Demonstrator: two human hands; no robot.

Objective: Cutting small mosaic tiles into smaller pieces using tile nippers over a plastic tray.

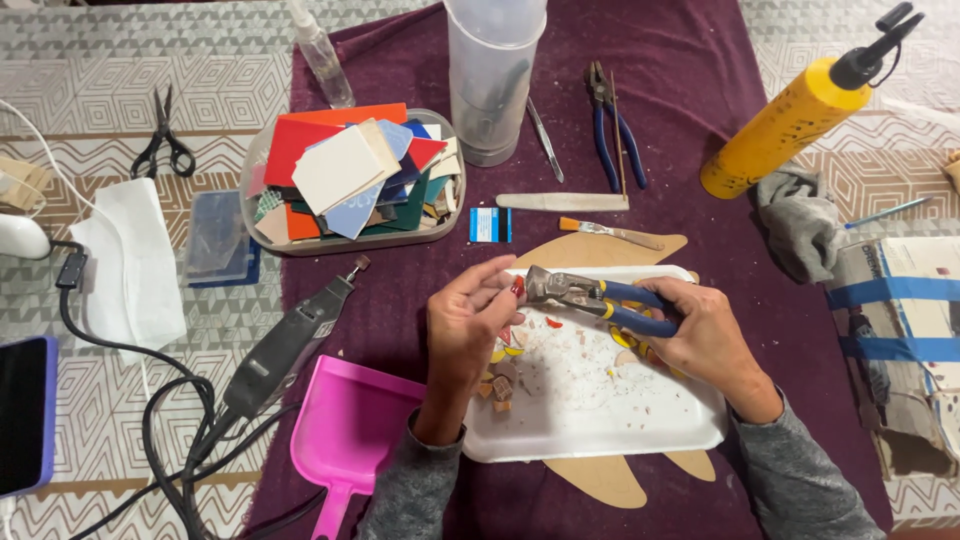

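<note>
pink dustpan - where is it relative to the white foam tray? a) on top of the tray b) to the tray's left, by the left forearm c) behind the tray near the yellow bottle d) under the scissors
b: the pink dustpan lies on the purple cloth just left of the white foam tray, close beside the forearm of the left hand.

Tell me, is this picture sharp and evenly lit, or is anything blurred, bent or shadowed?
In the head view, light is soft and even; the left hand and right hand with the blue-handled nippers cast only faint shadows on the white tray. The centre is sharp, and the pink dustpan shows slight glare. The wide lens stretches the edges, so the yellow bottle and clear container seem to lean outward.
</note>
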